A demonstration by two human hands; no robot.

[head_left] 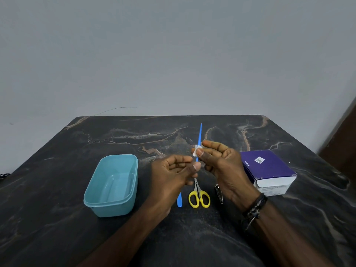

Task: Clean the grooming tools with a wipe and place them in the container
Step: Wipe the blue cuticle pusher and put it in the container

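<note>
We pinch the thin blue stick [199,135] low down with our left hand [173,174] while our right hand [221,162] squeezes the small wipe [196,151] around it, above the bench at 12 o'clock from the scissors [198,195]; it looks light and bendy, so we hold it gently.

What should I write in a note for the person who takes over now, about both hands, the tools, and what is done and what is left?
Left hand: pinches the lower end of the thin blue tool.
Right hand: pinches a small white wipe round that tool's middle.
On the table: yellow scissors, nail clipper, second blue tool, partly hidden by the left hand.
Teal container, at the left, holds nothing.
Purple box stands at the right.
Done: no tool is in the container.
Left: finish wiping this tool, wipe the others, put all in.
</note>
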